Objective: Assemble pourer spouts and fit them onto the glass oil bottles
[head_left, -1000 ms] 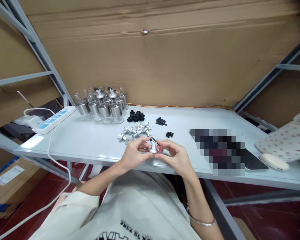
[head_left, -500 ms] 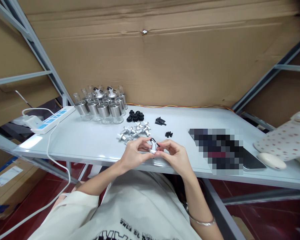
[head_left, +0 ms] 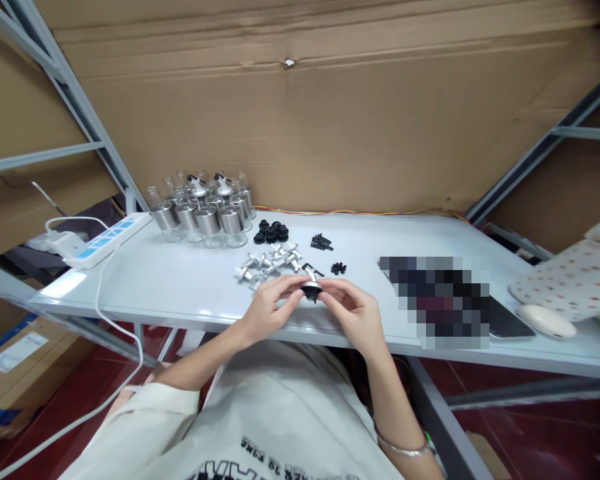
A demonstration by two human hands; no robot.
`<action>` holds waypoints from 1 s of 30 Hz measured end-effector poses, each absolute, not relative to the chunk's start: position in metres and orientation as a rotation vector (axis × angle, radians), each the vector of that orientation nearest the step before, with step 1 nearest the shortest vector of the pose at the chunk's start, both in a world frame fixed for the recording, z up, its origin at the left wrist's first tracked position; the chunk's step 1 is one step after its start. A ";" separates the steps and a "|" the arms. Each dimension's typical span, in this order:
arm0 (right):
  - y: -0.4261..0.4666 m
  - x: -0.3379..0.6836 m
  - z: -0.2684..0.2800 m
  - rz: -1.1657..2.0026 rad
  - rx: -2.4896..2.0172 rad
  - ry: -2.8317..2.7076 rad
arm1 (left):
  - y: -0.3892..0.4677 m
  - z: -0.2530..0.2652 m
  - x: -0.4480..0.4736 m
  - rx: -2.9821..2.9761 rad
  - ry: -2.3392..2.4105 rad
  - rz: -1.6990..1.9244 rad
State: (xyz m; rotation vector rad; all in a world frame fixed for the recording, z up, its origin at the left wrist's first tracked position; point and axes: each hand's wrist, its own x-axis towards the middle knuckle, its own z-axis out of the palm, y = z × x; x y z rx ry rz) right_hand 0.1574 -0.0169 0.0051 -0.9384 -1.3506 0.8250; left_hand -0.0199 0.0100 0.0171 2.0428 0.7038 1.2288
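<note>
Between my fingertips, near the table's front edge, is a pourer spout [head_left: 311,290] with a silver body, a black lever on top and a black stopper underneath. My left hand [head_left: 271,307] pinches its left side. On the other side, my right hand [head_left: 354,310] grips it with thumb and fingers. Just beyond my left hand lies a pile of silver spout bodies [head_left: 273,260]. Black stoppers [head_left: 271,233] sit behind that pile. Farther right are thin black levers [head_left: 321,242] and small black caps [head_left: 339,268].
Several glass bottles with steel sleeves [head_left: 207,220] stand at the back left, two topped with spouts. A white power strip [head_left: 107,240] lies at the left edge. To the right are a blurred-out dark flat object [head_left: 435,300], a white oval case [head_left: 547,321] and a dotted bag [head_left: 570,280].
The spout has been tilted in my fingers, so its black stopper now shows underneath and its lever points up and right. Both hands stay in nearly the same place.
</note>
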 end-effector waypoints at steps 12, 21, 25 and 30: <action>-0.020 0.158 0.006 0.731 -0.999 -1.425 | 0.010 0.021 -0.019 2.278 0.741 1.306; -0.020 0.157 0.007 0.722 -0.952 -1.541 | 0.011 0.020 -0.019 2.367 0.709 1.319; -0.020 0.158 0.006 0.697 -0.942 -1.558 | 0.009 0.021 -0.019 2.410 0.643 1.300; -0.020 0.159 0.006 0.696 -0.936 -1.541 | 0.011 0.018 -0.019 2.453 0.623 1.316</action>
